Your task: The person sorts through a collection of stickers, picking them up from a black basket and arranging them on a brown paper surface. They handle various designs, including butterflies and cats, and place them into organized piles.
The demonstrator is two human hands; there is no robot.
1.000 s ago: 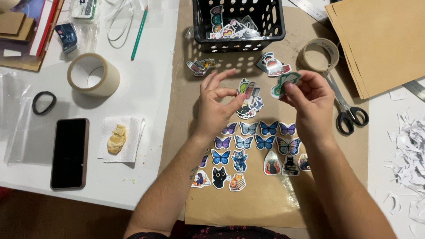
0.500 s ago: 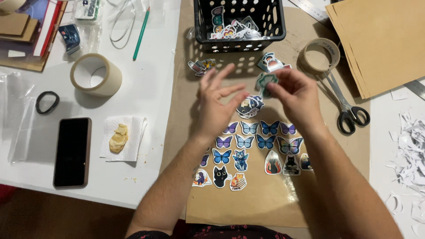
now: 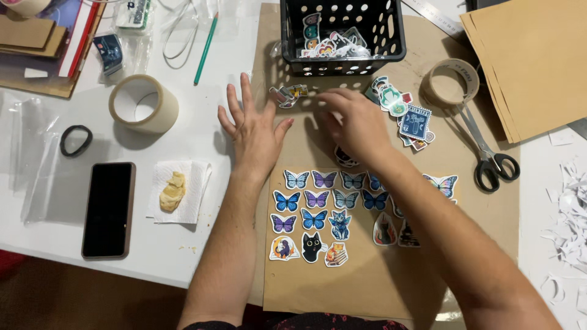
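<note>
A dark-screened black phone lies left; clear plastic packets sit at the top left.

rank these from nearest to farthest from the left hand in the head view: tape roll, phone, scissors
From the left hand:
1. Tape roll, just to its left on the white table.
2. Phone, farther left and nearer the person, lying flat.
3. Scissors, far off to the right, beyond the right hand.

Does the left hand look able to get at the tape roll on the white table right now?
Probably yes. The left hand lies open and empty, and the tape roll stands just to its left with bare white table between them.
</note>
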